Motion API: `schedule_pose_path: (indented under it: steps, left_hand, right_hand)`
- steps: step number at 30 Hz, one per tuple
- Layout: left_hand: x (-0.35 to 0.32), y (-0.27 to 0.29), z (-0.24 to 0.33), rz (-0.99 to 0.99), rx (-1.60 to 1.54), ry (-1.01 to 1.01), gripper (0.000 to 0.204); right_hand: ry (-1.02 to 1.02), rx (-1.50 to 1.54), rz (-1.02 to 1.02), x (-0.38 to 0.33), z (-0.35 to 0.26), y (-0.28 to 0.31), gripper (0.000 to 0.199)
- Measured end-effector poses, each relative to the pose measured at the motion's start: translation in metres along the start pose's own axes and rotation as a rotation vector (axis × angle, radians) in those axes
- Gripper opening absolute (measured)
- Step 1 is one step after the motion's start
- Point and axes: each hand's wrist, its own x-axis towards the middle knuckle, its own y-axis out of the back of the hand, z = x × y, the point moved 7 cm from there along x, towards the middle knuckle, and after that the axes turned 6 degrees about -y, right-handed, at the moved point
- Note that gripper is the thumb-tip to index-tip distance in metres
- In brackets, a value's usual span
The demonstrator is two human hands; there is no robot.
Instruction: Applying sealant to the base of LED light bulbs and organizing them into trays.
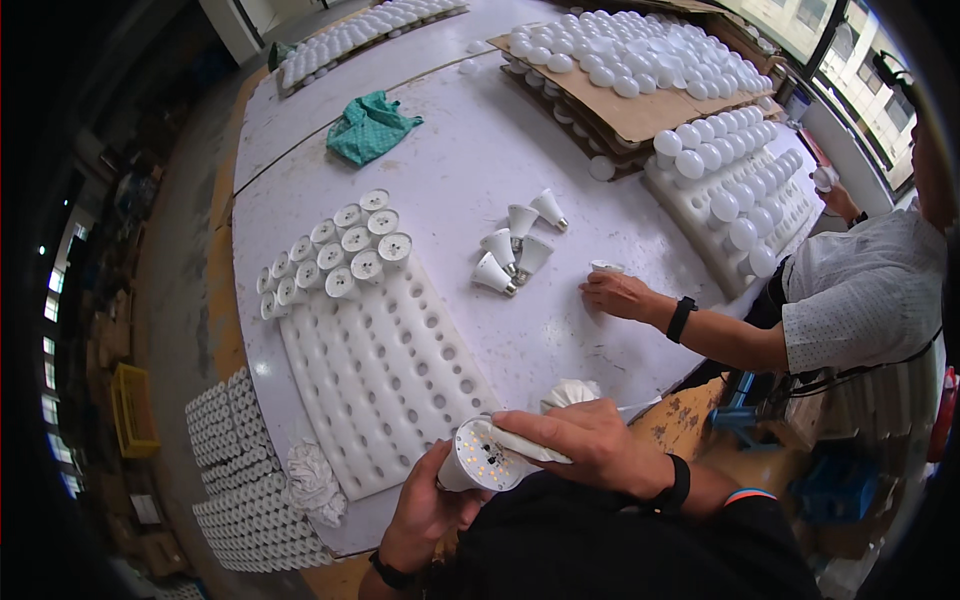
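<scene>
My left hand [425, 508] is wrapped round an LED bulb housing [487, 458], a white cup without its dome. The open end is turned up, showing a round board with small yellow LEDs. My right hand [600, 445] pinches a white cloth [530, 445] against the housing's rim. Bunched white fabric [570, 393] shows just beyond the right knuckles. Ahead of my hands lies a white foam tray [375, 360] with rows of holes. Several similar housings [340, 245] stand open end up at its far end.
Loose housings [518, 245] lie mid-table. A co-worker's hand [615, 293] touches a small white part to the right. Domed bulbs [740, 215] stand in another tray; white domes [650, 55] cover cardboard behind. A green cloth [370, 128] lies far left, a crumpled white cloth [313, 483] near left.
</scene>
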Motion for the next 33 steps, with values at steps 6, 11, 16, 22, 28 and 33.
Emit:
schedule_pose_path:
  steps: [6, 11, 16, 22, 28, 33]
  left_hand:
    - [-0.001, 0.0, -0.001, 0.008, 0.052, 0.016, 0.05]
    - [0.0, 0.0, -0.001, -0.022, 0.054, 0.034, 0.049]
    - [-0.001, -0.002, 0.0, -0.01, 0.072, 0.02, 0.048]
    - [-0.004, -0.001, 0.011, -0.007, 0.136, -0.125, 0.049]
    - [-0.011, -0.013, 0.024, -0.053, 0.287, -0.361, 0.048]
    - [-0.014, -0.003, 0.029, -0.032, 0.311, -0.515, 0.05]
  right_hand:
    - [0.004, -0.041, -0.056, 0.001, -0.003, 0.0, 0.061]
    - [0.005, -0.057, -0.018, 0.002, -0.004, 0.001, 0.057]
    - [0.003, -0.086, 0.022, 0.001, -0.003, 0.001, 0.05]
    - [0.0, -0.124, 0.027, 0.0, -0.001, 0.001, 0.04]
    - [-0.012, -0.117, 0.031, 0.0, 0.001, 0.002, 0.032]
    - [-0.058, -0.122, -0.038, -0.002, 0.004, -0.002, 0.031]
